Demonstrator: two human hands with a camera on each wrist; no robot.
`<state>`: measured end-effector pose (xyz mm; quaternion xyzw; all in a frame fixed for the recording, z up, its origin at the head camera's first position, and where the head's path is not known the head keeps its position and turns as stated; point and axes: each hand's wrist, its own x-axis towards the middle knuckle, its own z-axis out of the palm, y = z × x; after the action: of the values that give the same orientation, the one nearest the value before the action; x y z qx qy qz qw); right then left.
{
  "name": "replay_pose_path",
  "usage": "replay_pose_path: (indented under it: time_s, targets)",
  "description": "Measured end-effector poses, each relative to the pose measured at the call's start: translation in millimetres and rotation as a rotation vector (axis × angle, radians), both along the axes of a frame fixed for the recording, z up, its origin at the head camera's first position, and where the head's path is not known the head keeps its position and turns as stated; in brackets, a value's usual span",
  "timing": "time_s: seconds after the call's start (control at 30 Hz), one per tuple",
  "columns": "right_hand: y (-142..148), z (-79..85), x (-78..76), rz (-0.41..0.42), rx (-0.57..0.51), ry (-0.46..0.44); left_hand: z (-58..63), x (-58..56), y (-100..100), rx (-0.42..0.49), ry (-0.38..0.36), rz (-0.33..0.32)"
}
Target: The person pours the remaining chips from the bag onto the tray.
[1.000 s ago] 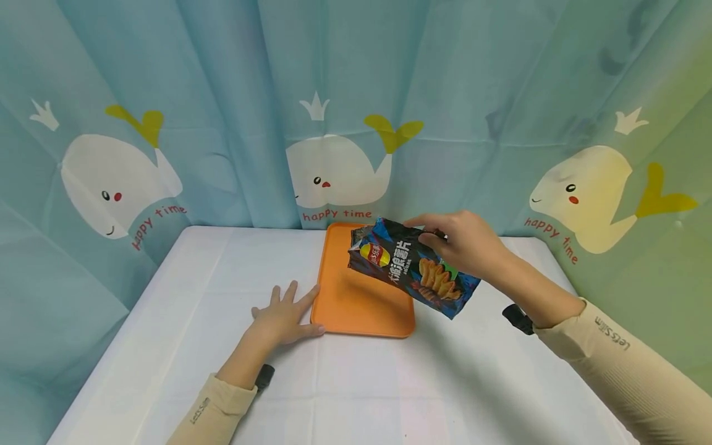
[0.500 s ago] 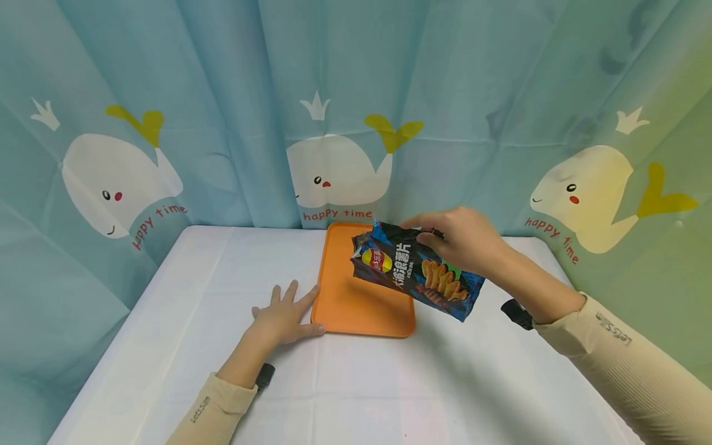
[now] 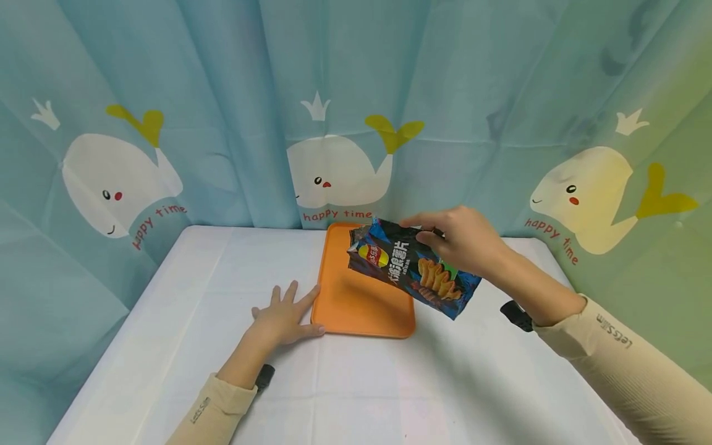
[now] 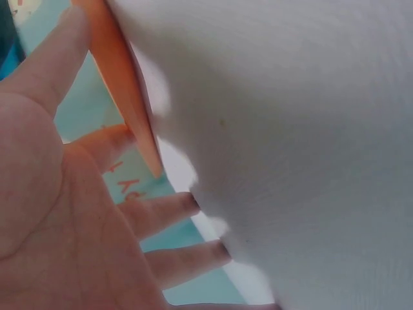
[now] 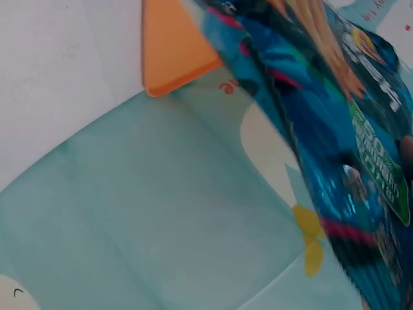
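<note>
Right hand [image 3: 464, 240] pinches a chip bag [image 3: 408, 267], tilted, aloft over the 3 o'clock side of the orange tray [image 3: 353, 306]; left hand [image 3: 282, 320], well apart, spread wide, touches the tray's edge at 8 to 9 o'clock; white table [image 3: 245, 272] beneath, whale-print curtain [image 3: 228, 111] at 12 o'clock.

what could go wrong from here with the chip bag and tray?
1. Slip: the right hand pinches the chip bag near its upper edge only, so the bag might swing or slide out.
2. Missed landing: in the head view the bag extends past the right side of the orange tray; dropped now, it could land partly off.
3. Tray shift: the left hand touches the tray's left edge, so a push might slide it.
</note>
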<state>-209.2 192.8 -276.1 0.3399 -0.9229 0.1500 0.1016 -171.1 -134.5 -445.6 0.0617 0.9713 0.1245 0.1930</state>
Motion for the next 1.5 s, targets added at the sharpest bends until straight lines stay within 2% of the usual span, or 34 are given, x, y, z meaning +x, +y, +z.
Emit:
replay_pose_path:
  time_s: [0.27, 0.53, 1.0, 1.5]
  targets:
    - [-0.5, 3.4, 0.0, 0.014, 0.012, 0.023, -1.4, -0.3, -1.3, 0.001, 0.007, -0.006]
    - [-3.5, 5.4, 1.2, -0.008, 0.063, -0.011, -0.4, 0.3, -1.7, 0.0, 0.017, -0.011]
    - [-5.5, 7.0, 0.8, 0.009, 0.06, -0.005, -1.8, 0.5, -2.3, 0.004, 0.017, -0.013]
    - [-8.6, 14.0, 2.1, 0.004, 0.143, -0.045, 1.4, 1.5, -2.1, 0.004, 0.003, -0.014]
